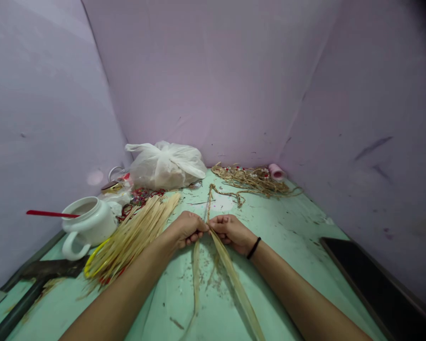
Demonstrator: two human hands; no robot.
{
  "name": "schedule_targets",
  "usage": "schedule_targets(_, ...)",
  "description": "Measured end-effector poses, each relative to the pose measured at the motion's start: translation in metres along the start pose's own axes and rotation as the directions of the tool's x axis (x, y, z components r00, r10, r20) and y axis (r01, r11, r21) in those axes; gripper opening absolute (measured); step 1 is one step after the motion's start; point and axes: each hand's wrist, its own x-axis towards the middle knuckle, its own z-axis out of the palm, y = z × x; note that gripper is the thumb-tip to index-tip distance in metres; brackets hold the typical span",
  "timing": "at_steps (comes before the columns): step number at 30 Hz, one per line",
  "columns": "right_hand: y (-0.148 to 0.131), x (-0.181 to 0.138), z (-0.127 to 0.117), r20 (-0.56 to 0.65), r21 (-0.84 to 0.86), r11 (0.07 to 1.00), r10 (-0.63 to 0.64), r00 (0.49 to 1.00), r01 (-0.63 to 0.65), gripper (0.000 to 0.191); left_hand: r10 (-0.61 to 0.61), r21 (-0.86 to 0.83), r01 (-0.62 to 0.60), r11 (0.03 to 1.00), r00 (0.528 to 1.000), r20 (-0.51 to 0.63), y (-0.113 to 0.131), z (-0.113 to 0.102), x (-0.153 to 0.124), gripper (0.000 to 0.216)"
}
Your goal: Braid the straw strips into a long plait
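My left hand and my right hand meet over the middle of the table, both with fingers pinched on a thin twisted fibre cord. From my fingers the cord runs away from me, bends, and trails off to the right. Two loose ends hang toward me: a wide, flat dried leaf strip below my right hand, and a narrower strip below my left. Where the strips join the cord is hidden by my fingertips. A black band circles my right wrist.
Left of my arm lies a bundle of dried strips, beside a white mug with a red stick. Behind are a tied plastic bag, a pile of twisted cord and a pink spool. A dark flat object lies right.
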Motion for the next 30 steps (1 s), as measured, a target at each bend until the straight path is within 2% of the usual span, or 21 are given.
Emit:
schedule_targets(7,-0.002,0.0,0.0,-0.095,-0.084,0.996,-0.024,0.995,0.016,0.01,0.093,-0.019,-0.092,0.996,0.993,0.074,-0.005,-0.004,0.005,0.011)
schedule_targets(14,-0.007,0.0,0.002,-0.147,-0.212,0.977,-0.056,0.988,0.024,0.005,0.098,-0.009,-0.098,0.995,0.995,-0.025,-0.004,0.003,0.004,0.012)
schedule_targets(21,-0.008,0.0,-0.001,-0.142,-0.316,0.946,-0.127,0.982,0.077,0.004,0.083,-0.129,-0.089,0.988,0.995,-0.054,-0.002,0.008,0.003,0.009)
schedule_targets(25,-0.006,0.001,-0.005,-0.152,-0.454,0.886,-0.182,0.972,0.095,0.004,0.086,-0.124,-0.098,0.987,0.991,-0.1,-0.002,0.01,0.004,0.01)
schedule_targets(30,-0.013,-0.004,-0.006,-0.256,-0.649,0.759,-0.152,0.955,-0.053,0.011,0.085,-0.082,-0.098,0.992,0.985,-0.152,0.003,0.017,-0.001,0.012)
